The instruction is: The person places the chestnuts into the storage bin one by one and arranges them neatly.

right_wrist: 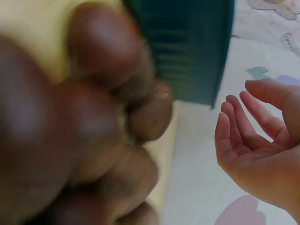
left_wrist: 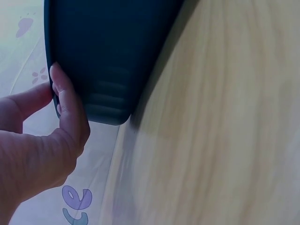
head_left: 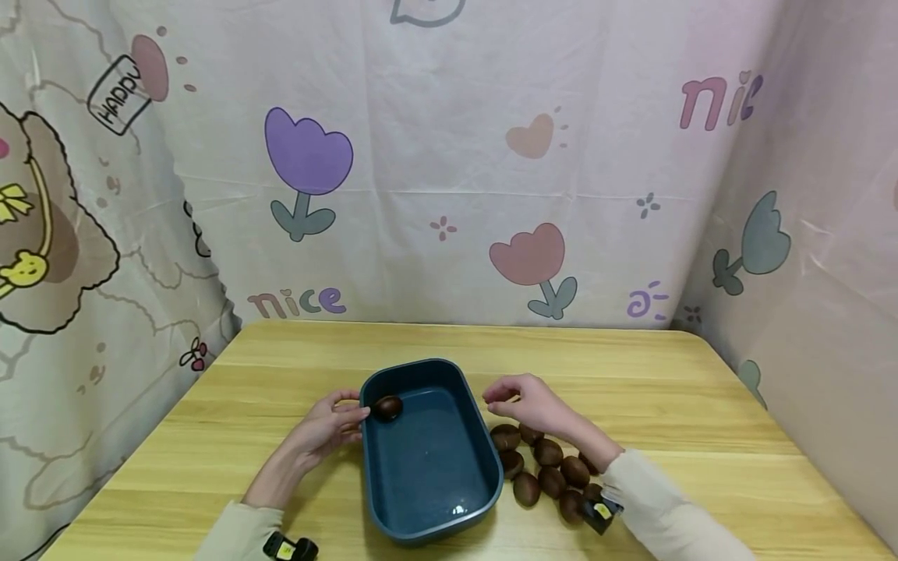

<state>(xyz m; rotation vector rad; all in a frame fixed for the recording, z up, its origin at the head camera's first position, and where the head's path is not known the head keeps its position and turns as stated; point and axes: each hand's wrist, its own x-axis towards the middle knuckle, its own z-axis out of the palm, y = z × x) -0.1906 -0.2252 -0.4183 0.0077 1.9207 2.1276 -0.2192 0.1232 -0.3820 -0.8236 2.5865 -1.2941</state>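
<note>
Observed: a dark blue-green, rounded rectangular bin (head_left: 429, 460), apparently plastic, is set on a pale yellow wood-grain table (head_left: 631, 382). One dark brown, glossy, egg-shaped object (head_left: 388, 407) of undetermined material is seen inside it, by the left wall toward the far end. A group of similar brown egg-shaped objects (head_left: 552, 481) is seen outside, to the right of the bin; an exact count is prevented by the overlap of the right forearm and a black wrist camera (head_left: 601, 512). Whether the closest of these are touching the bin wall cannot be told.

Left hand (head_left: 330, 425): the far part of the bin's left rim is pinched between thumb and fingers. Right hand (head_left: 528, 401): nothing is held; the fingers are loosely bent, the thumb is set apart from them, and the hand is held above the table between the bin's right wall and the far end of the group.

Step, as judged: the bin is being steadied while objects are transferred singly; one is placed, the rest are outstanding.

Next move, as judged: the right hand would need to be lowered onto one outer object, with its sides gripped without neighbours being rolled, and the wall cleared before release.
</note>
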